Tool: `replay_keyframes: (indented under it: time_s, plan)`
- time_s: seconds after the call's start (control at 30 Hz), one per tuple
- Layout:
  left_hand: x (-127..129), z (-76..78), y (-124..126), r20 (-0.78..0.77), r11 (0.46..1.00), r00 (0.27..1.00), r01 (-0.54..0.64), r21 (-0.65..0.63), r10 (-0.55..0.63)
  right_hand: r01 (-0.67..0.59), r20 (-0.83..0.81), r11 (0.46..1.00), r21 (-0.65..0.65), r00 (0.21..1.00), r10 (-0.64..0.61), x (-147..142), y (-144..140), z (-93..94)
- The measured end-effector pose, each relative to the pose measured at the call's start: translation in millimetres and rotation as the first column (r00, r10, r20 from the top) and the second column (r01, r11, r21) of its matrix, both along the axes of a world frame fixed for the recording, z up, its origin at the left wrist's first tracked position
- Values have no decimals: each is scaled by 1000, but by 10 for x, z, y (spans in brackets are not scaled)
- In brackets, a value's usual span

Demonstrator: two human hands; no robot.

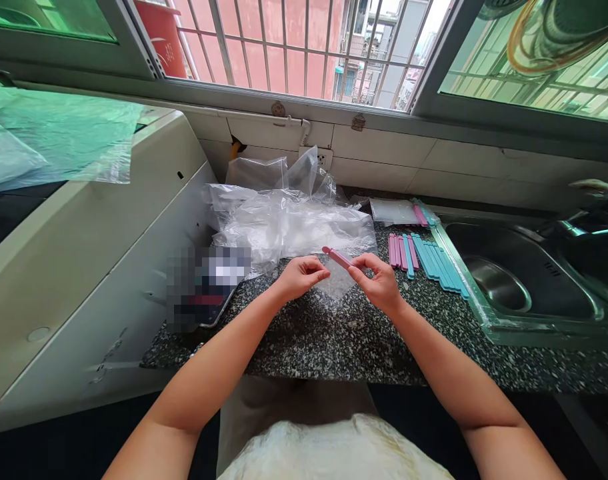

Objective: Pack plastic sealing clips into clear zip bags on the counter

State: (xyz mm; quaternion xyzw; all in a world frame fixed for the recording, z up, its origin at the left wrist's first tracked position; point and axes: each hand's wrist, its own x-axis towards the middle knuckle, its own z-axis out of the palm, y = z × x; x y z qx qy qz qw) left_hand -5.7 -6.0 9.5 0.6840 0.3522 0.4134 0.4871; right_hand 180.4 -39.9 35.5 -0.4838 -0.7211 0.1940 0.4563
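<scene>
Pink stick (337, 257): pinched by right hand (379, 283), mid-frame.
Left hand (301, 275): curled; contents hidden.
Small bag (337, 283): transparent, barely visible.

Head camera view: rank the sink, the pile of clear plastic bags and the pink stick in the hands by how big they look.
1. sink, though it may extend past the frame
2. pile of clear plastic bags, not much smaller
3. pink stick, pinched by the right hand, by far the smallest

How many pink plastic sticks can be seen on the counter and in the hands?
About 6: one pink plastic stick held in the right hand, four lying in a row, one by the sink. Others may be hidden.
</scene>
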Motion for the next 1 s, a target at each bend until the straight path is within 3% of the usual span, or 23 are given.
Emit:
replay_keyframes:
  time_s: [0.23,0.57,1.0]
  plan:
    - [9,22,-11,-4,1000,1000,1,-7,-1,21,20,1000,8,1000,-21,25,14,-31]
    - [0,-6,1,-8,982,999,37,-185,-39,21,3,1000,1,1000,-21,36,36,-52]
    - [-11,8,10,-167,996,985,18,-86,-32,72,-87,997,-11,994,-72,131,68,27]
